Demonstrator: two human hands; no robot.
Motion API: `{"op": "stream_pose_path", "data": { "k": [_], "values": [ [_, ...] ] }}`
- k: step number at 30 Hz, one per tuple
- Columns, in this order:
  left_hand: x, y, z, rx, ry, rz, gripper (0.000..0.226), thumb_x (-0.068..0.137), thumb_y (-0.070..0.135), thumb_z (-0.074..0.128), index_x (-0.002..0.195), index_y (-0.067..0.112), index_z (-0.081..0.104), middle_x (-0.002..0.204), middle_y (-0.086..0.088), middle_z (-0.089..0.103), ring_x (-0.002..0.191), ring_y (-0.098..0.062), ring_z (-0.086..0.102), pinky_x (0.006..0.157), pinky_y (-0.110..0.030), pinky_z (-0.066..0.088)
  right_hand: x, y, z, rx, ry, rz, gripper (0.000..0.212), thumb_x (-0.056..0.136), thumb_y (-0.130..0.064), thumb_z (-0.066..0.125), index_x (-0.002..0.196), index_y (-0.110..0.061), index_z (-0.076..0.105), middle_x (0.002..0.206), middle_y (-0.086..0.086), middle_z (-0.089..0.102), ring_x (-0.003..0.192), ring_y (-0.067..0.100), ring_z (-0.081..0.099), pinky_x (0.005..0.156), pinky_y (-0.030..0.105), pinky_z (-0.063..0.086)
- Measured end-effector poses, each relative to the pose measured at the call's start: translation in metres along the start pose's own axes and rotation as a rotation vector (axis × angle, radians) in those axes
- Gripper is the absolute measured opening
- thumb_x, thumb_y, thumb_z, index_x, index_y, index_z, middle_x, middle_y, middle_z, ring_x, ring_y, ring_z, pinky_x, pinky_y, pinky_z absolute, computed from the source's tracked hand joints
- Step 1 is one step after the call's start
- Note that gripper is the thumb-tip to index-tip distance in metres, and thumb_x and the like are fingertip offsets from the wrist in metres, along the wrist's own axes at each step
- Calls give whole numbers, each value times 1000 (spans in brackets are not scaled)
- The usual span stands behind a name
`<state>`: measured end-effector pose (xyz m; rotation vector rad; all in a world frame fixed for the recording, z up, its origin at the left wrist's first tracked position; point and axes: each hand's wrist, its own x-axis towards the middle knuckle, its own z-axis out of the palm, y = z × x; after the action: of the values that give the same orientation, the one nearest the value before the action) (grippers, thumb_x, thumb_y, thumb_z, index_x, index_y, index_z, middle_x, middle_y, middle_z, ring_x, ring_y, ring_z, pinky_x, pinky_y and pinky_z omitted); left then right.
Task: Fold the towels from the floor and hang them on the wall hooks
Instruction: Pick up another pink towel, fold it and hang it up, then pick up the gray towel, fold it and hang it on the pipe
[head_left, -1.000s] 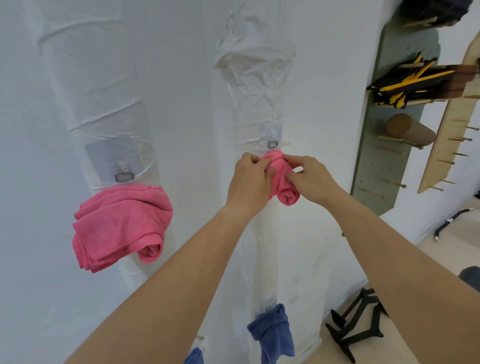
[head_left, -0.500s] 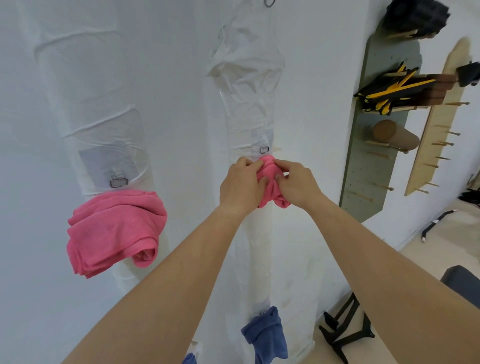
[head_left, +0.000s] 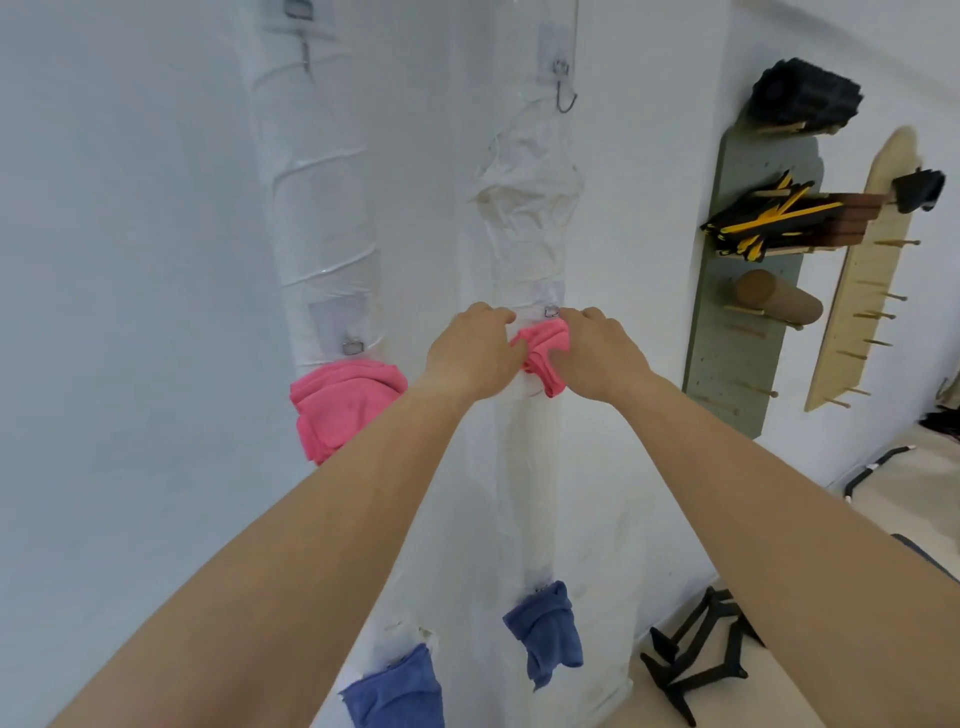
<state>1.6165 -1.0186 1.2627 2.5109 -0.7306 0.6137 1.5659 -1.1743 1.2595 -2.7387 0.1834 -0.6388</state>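
- the pink towel (head_left: 543, 353) had its sides hidden behind the left hand (head_left: 475, 353) and right hand (head_left: 597, 356).
- the hook (head_left: 551, 312) just above the right hand's thumb was too small to tell whether it caught the cloth.
- the blue towel (head_left: 395, 691) well below the left hand was cut off by the bottom edge.

**Single head-worn view, close on the wall**

There is one wide-angle camera, worn on the person's head. It faces forward and slightly down at a white wall (head_left: 156, 260) within arm's reach. Both forearms enter from the bottom edge. The left hand (head_left: 475, 353) and right hand (head_left: 597, 358) meet on a pink towel (head_left: 543, 351) near frame centre. A pegboard (head_left: 727, 364) stands along the right margin, where straight lines bow.
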Motion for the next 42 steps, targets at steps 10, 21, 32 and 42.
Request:
{"op": "stream_pose_path", "data": {
  "k": [10,21,32,42],
  "values": [
    [-196,-115,-140,100,49,-158,46,95,36,57,137,19,57,133,-9,56,124,-28,54,101,-38,45,-120,-177,36,-41,-33,-222,54,92,-28,55,144,-19,43,139,13,46,129,38,44,103,46,41],
    [-569,-308,-282,279,-21,-688,51,91,35,56,137,13,55,127,-13,63,117,-30,59,97,-41,49,-353,-481,168,-12,-323,-680,57,97,-30,46,150,-14,32,148,11,36,133,34,38,100,45,42],
    [-922,-326,-334,261,-45,-1323,41,90,36,57,124,13,57,125,-16,57,117,-36,55,93,-44,49,-629,-662,273,6,-657,-1263,52,93,-35,52,139,-13,44,137,15,44,127,38,44,97,48,46],
    [-1209,-215,-385,295,76,-1824,51,94,34,53,140,14,49,137,-13,54,126,-33,53,102,-41,46,-904,-724,271,47,-952,-1587,55,94,-38,54,141,-12,42,139,17,43,128,40,42,99,50,45]
  ]
}}
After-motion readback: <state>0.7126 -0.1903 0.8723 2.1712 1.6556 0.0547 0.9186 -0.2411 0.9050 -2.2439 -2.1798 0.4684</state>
